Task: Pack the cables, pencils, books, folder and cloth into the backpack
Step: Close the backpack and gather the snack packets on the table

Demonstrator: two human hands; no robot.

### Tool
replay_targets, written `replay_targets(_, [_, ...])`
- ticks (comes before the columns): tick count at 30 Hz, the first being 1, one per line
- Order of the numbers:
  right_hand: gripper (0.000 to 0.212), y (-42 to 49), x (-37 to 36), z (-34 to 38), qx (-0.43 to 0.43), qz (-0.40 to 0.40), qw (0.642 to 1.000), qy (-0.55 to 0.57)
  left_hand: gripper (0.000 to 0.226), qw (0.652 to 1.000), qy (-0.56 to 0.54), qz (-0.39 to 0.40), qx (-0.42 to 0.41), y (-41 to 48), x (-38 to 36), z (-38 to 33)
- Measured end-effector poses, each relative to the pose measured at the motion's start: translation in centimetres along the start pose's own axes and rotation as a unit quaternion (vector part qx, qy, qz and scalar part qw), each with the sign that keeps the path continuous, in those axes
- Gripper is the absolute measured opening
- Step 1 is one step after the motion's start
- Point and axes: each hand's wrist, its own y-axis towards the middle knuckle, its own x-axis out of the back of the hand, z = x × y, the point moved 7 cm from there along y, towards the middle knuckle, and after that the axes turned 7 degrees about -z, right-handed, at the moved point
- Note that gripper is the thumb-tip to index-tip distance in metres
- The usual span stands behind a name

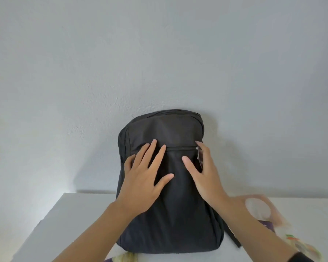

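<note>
Black soft fabric backpack (170, 214) under hands, likely floppy, light; left hand (146, 178) spread flat on front, right hand (204, 174) laid flat just beside zip pull (197, 154): pinch there.

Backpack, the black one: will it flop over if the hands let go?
Probably soft and floppy: the backpack wrinkles near its top. It might stay up, as it seems to lean on the wall, with the left hand and right hand resting on its front. It likely won't roll: its wide base sits on the table.
</note>
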Motion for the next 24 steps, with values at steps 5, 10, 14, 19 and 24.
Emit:
replay_targets(5, [0.022, 1.0, 3.2, -0.5, -0.039, -0.061, 0.997, -0.028, 0.083, 0.991, 0.023, 0.127, 0.026, 1.9, -3.7, 1.6])
replay_targets(10, [0.028, 2.6, 3.5, 0.3, -0.113, -0.015, 0.991, -0.063, 0.057, 0.997, -0.05, -0.053, 0.037, 3.2, -0.2, -1.6])
replay_targets(14, [0.044, 1.8, 4.1, 2.6, -0.055, -0.014, 0.998, -0.038, 0.033, 0.982, -0.144, -0.11, -0.055, 4.3, 2.2, -6.1])
replay_targets(19, [0.04, 1.5, 4.7, 6.4, 0.065, -0.009, 0.993, -0.103, 0.033, 0.992, -0.102, 0.019, -0.066, 6.8, 0.4, -9.1])
replay_targets(24, [0.043, 1.9, 3.8, 7.9, 0.176, 0.059, 0.952, -0.242, 0.01, 0.994, -0.019, 0.077, -0.076, 8.8, -0.6, -9.8])
